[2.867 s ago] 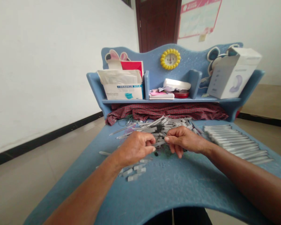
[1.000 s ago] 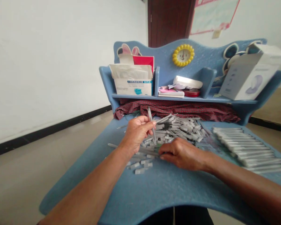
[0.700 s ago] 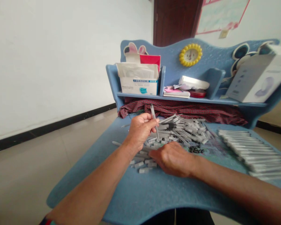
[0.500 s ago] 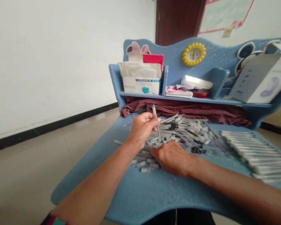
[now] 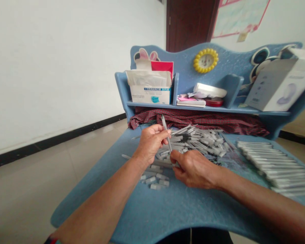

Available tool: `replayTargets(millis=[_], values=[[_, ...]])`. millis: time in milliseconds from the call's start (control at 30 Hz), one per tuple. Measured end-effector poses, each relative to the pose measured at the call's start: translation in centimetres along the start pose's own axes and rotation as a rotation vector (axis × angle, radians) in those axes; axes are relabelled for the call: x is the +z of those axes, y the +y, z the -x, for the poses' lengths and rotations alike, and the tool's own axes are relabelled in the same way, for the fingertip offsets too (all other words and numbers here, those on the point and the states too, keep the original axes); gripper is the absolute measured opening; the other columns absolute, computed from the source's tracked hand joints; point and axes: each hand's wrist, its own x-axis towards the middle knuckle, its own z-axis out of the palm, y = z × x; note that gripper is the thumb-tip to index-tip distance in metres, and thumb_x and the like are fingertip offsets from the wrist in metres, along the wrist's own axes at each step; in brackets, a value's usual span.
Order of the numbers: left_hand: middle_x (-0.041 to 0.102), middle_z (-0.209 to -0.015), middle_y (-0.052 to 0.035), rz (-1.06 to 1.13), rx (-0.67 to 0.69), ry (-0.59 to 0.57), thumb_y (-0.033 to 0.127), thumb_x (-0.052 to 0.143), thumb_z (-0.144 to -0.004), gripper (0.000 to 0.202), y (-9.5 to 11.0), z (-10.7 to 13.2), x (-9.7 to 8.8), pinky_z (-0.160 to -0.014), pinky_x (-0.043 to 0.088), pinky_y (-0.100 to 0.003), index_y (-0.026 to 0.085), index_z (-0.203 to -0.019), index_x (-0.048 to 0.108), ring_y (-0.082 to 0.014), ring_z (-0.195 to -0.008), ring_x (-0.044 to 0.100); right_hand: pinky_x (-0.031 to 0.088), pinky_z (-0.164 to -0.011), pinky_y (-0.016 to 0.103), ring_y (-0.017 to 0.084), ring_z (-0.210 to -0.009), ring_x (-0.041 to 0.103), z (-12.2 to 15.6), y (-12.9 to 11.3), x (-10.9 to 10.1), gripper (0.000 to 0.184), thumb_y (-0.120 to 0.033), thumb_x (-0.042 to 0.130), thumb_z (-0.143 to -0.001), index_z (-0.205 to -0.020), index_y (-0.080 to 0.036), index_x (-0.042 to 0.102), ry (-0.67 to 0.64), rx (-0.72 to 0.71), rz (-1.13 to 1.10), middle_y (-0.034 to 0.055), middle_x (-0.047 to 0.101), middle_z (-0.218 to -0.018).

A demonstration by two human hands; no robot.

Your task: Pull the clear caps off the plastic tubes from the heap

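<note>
Between the thumb and fingers of my left hand point(image 5: 151, 142) a clear-barrelled pen point(image 5: 164, 121) is pinched, tilted with its upper end toward the shelf. My right hand point(image 5: 197, 167) is closed at the pen's lower end, which its fingers hide. Whether a small part is also inside those fingers I cannot see. Behind both hands lies a loose heap of clear pen parts point(image 5: 203, 137), some with black pieces. White pen caps point(image 5: 156, 186) are scattered below my left wrist, nearer to me. At the right, many pens point(image 5: 277, 166) lie side by side in a row.
The blue desk point(image 5: 147, 213) has a raised shelf at its back. On that shelf stand a mask box point(image 5: 149, 95), some papers point(image 5: 190, 102), a red tin point(image 5: 214, 102) and a tall white box point(image 5: 271, 84). A checked cloth point(image 5: 226, 123) is bunched beneath it.
My right hand has risen from the loose parts on the desk to the lower end of the pen. My left hand still holds the pen. The view has shifted slightly.
</note>
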Motion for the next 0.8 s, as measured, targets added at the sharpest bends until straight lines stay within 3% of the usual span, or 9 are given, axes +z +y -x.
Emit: replayTargets(millis=[100,167,300,467,800], values=[[0.056,-0.051,0.0029,0.07,-0.025,-0.016,0.027,0.067,-0.066,0.016,-0.1,-0.1,-0.1,-0.037,0.028,-0.015,0.014,-0.064,0.057,-0.005,-0.04,0.045,0.032,-0.041,0.019,0.009,-0.042,0.048,0.8,1.4,-0.3,0.004,-0.019,0.045,-0.076,-0.08,-0.02,0.043,0.107,0.101,-0.556,-0.0034,0.054,-0.055],[0.059,-0.055,0.0021,0.132,-0.054,-0.026,0.027,0.068,-0.066,0.017,-0.1,-0.1,-0.1,-0.037,0.03,-0.015,0.013,-0.065,0.057,-0.0047,-0.041,0.046,0.033,-0.038,0.019,0.008,-0.037,0.046,1.0,2.3,-0.3,0.008,-0.022,0.047,-0.077,-0.079,-0.021,0.04,0.138,0.163,-0.94,-0.0044,0.056,-0.056],[0.061,-0.06,0.0011,0.227,-0.108,-0.02,0.024,0.07,-0.063,0.017,0.1,-0.1,-0.1,-0.038,0.032,-0.015,0.012,-0.067,0.058,-0.0046,-0.044,0.049,0.036,-0.035,0.02,0.01,-0.033,0.051,0.9,3.4,0.0,0.016,-0.024,0.054,-0.075,-0.079,-0.02,0.04,0.251,0.156,-1.355,-0.0012,0.065,-0.059],[0.062,-0.06,0.0007,0.322,-0.142,-0.013,0.018,0.068,-0.066,0.012,0.1,-0.1,-0.1,-0.039,0.035,-0.014,0.011,-0.068,0.058,-0.0046,-0.045,0.051,0.041,-0.039,0.021,0.01,-0.037,0.055,0.7,3.6,0.7,0.018,-0.021,0.06,-0.071,-0.077,-0.019,0.043,0.301,0.128,-1.535,0.0024,0.069,-0.066],[0.062,-0.06,0.0007,0.398,-0.139,0.019,0.014,0.064,-0.071,0.008,0.4,-0.1,-0.3,-0.04,0.04,-0.013,0.011,-0.069,0.057,-0.0048,-0.046,0.054,0.042,-0.041,0.022,0.011,-0.038,0.057,0.6,3.3,1.1,0.016,-0.015,0.061,-0.069,-0.076,-0.017,0.046,0.337,0.138,-1.578,0.0028,0.07,-0.07]])
